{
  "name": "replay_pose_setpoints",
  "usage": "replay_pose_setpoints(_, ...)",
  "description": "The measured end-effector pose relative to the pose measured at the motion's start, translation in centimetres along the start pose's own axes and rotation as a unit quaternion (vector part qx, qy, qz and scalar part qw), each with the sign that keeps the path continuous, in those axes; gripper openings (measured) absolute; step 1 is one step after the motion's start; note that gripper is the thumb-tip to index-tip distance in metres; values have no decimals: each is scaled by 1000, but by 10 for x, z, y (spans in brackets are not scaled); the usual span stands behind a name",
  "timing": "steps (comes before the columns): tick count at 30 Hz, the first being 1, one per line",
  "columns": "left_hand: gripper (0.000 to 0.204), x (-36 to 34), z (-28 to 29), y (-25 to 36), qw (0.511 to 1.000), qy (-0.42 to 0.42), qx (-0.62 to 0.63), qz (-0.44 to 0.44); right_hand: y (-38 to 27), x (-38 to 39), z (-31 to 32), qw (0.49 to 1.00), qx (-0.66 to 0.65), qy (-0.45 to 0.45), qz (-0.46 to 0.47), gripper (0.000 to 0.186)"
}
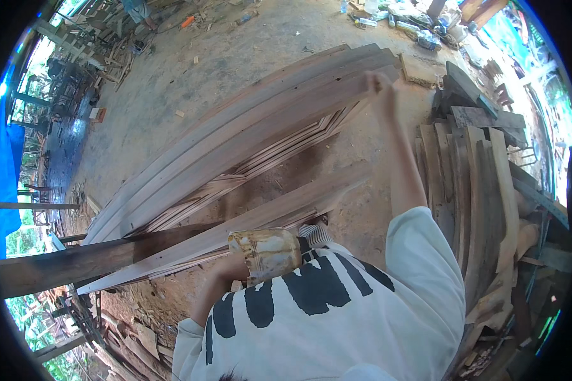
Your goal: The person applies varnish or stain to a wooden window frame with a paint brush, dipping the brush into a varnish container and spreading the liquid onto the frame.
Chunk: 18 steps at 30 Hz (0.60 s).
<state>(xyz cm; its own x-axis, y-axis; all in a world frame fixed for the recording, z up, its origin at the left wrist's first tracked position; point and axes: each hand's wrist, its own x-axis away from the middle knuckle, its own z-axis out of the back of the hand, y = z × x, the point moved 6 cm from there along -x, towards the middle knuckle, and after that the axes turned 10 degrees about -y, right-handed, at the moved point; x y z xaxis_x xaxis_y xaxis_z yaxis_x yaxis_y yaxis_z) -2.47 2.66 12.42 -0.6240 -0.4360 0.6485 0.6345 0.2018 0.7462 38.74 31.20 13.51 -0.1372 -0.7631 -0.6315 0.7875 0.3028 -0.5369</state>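
A white plastic container (264,254) stained with brown and yellow is in front of my chest. My left hand (237,267) is closed on it, with the fingers mostly hidden behind its side. My right arm stretches far forward, and my right hand (379,84) is closed at the far right end of the stacked wooden frames (254,120). Anything in its fingers is too small or blurred to make out. Those long frames stand on edge side by side, with grooved inner edges showing. Nearer me is another long wooden frame (235,222), running from lower left to upper right.
A thick dark wooden beam (76,263) juts in from the left under the frames. Rough planks (470,184) are piled on the right. Plastic bottles and litter (419,28) lie at the far right. A person (138,11) stands at the far left near scrap wood.
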Motion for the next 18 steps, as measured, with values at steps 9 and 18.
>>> replay_pose_setpoints(9,46,-6,-9,-27,999,5,-36,-40,9,-30,-26,938,-233,-142,-215,34)
replay_pose_setpoints(18,50,-10,-19,-53,994,8,-74,-84,35,-114,-50,934,-148,-267,-186,39)
